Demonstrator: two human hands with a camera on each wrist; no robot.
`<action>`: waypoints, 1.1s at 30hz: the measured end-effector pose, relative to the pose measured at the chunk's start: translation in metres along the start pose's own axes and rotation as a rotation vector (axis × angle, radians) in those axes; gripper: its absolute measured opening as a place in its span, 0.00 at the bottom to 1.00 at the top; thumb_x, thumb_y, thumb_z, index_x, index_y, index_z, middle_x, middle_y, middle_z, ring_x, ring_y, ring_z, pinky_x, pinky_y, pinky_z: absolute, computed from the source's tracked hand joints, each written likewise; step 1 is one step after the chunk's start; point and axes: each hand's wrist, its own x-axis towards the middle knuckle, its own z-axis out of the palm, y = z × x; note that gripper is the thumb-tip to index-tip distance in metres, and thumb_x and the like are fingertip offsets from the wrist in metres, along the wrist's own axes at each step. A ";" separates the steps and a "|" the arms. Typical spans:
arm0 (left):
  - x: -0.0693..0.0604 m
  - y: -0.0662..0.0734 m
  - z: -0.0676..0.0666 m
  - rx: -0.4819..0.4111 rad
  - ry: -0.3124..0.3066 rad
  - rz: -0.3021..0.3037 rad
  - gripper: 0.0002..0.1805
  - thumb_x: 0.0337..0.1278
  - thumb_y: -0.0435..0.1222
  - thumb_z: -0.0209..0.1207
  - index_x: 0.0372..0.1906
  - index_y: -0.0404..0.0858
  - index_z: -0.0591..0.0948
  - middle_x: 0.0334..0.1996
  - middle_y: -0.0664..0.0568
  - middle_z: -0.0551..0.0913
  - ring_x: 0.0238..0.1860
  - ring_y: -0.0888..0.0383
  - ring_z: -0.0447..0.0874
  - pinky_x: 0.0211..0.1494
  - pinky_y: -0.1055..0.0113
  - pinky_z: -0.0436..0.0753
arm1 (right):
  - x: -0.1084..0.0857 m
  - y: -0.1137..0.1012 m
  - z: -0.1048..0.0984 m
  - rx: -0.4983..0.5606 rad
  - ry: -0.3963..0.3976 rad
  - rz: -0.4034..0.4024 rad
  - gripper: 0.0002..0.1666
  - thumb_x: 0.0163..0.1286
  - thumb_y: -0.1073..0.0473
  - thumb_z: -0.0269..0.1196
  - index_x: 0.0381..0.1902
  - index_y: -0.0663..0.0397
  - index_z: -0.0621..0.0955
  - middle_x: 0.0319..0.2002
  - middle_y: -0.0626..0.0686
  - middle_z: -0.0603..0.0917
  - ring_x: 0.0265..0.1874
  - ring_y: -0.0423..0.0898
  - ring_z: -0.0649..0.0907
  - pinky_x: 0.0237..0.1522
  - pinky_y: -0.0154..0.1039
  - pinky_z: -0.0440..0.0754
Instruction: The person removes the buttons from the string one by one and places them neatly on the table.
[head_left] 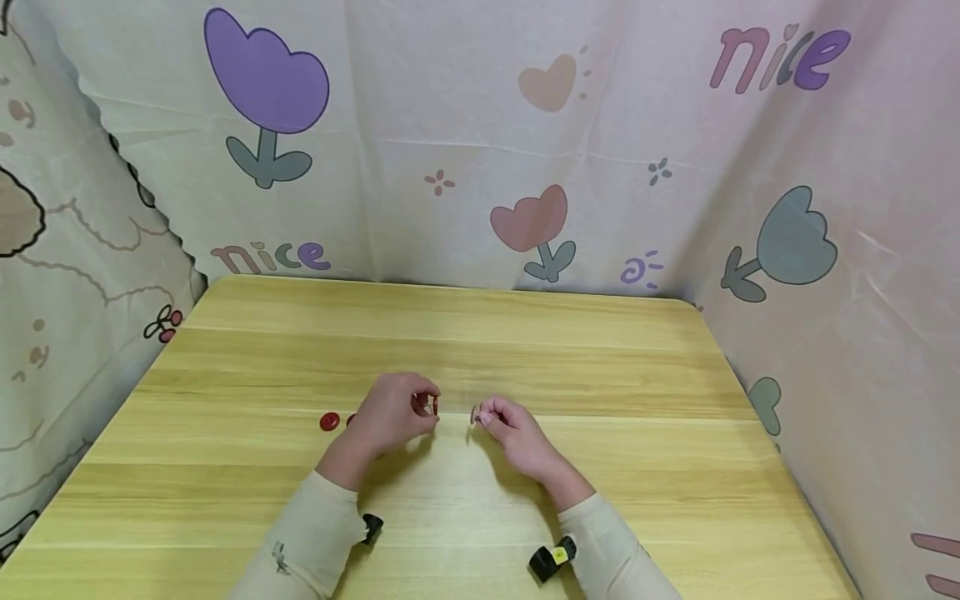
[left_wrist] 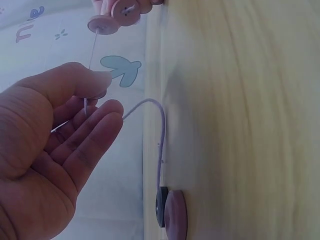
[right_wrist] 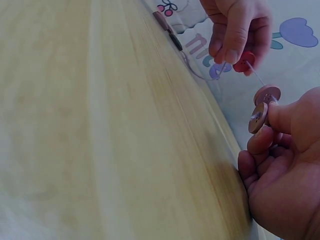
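Note:
My left hand point(head_left: 393, 412) pinches a red button point(right_wrist: 244, 61) edge-on between thumb and fingers, raised above the wooden table. A thin cord point(right_wrist: 256, 74) runs taut from that button to two brownish buttons point(right_wrist: 258, 118) strung close together. My right hand point(head_left: 517, 437) grips these with thumb and index finger, a short way right of the left hand. From under the left fingers a loose length of cord point(left_wrist: 162, 135) drops to a dark disc point(left_wrist: 161, 206) on the table. Against the disc is a reddish button point(left_wrist: 176, 215).
A red button point(head_left: 329, 421) lies on the wooden table point(head_left: 465, 342), left of my left hand; a second piece beside it is mostly hidden by that hand. Black wrist cameras point(head_left: 551, 560) sit at both sleeves. A printed curtain point(head_left: 420, 100) hangs behind the table.

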 end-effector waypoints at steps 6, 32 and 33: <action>-0.001 -0.005 -0.003 0.011 0.016 -0.018 0.15 0.42 0.28 0.74 0.40 0.34 0.87 0.29 0.54 0.82 0.29 0.62 0.78 0.35 0.64 0.81 | 0.007 0.026 0.000 -0.007 0.022 -0.003 0.11 0.79 0.68 0.50 0.40 0.75 0.74 0.43 0.68 0.78 0.45 0.56 0.75 0.49 0.39 0.71; -0.012 -0.020 -0.020 -0.035 0.050 -0.036 0.14 0.43 0.28 0.71 0.40 0.35 0.86 0.28 0.53 0.80 0.27 0.62 0.79 0.34 0.63 0.81 | 0.007 0.033 0.001 0.012 0.034 -0.009 0.09 0.79 0.66 0.52 0.39 0.66 0.75 0.42 0.58 0.79 0.46 0.53 0.76 0.51 0.39 0.73; -0.012 -0.021 -0.021 -0.035 0.052 -0.041 0.14 0.43 0.28 0.72 0.40 0.35 0.86 0.28 0.53 0.80 0.27 0.62 0.79 0.34 0.63 0.81 | 0.008 0.032 0.001 0.010 0.034 -0.007 0.09 0.79 0.66 0.52 0.39 0.67 0.75 0.42 0.58 0.79 0.47 0.53 0.76 0.51 0.39 0.73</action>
